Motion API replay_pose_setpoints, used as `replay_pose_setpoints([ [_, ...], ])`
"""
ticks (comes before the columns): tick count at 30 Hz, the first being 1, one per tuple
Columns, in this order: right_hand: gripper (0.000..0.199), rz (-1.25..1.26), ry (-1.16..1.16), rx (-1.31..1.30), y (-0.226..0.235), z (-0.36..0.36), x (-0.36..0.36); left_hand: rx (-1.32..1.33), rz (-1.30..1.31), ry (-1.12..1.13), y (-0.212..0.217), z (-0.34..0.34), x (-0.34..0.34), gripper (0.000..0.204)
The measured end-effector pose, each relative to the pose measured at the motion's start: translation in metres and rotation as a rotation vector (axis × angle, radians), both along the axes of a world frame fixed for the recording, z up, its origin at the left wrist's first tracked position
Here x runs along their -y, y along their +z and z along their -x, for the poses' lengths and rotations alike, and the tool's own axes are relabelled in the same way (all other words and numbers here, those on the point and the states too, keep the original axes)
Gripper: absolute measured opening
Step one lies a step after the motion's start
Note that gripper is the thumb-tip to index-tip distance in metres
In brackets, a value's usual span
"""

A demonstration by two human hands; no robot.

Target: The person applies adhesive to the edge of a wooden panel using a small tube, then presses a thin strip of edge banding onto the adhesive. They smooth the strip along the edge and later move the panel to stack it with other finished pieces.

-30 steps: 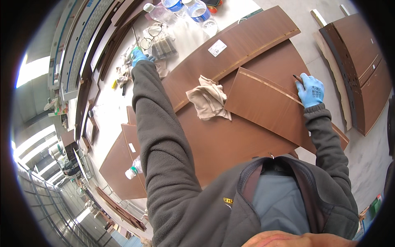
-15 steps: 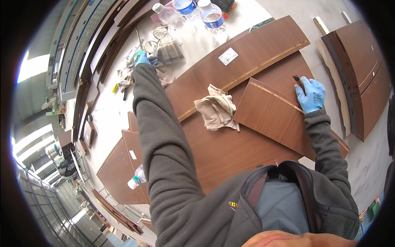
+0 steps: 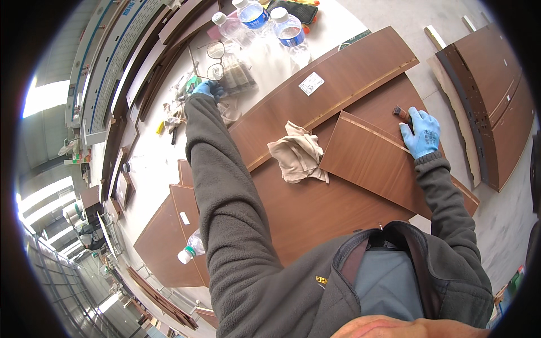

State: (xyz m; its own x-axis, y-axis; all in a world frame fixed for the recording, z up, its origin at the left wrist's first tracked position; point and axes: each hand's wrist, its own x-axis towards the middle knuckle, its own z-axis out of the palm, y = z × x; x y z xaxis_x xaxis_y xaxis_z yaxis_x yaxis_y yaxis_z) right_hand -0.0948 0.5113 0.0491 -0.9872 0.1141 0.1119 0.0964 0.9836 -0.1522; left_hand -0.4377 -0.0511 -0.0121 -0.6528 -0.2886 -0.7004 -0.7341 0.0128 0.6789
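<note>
Right hand (image 3: pixel 421 134) grips brown tool (image 3: pixel 401 114), long axis forward-left — left hand (image 3: pixel 209 90): grip unclear.

Cloth (image 3: pixel 298 155) on panels (image 3: pixel 307 211), bottles (image 3: pixel 291 38) behind

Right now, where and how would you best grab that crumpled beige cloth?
Probably pinch the crumpled beige cloth by its bunched middle, coming from above and slightly left: folds there look raised, while its right edge lies close to the smaller brown panel.
</note>
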Motion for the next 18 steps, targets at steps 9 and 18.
replay_pose_setpoints([
  [9, 0.037, -0.024, 0.005, 0.091, 0.002, 0.000, 0.001, -0.066, -0.023, 0.014, -0.039, 0.016, 0.013, 0.018],
  [18, 0.045, 0.038, 0.149, -0.325, 0.033, 0.009, 0.005, -0.661, 0.010, 0.098, 0.074, -0.098, -0.026, 0.020],
])
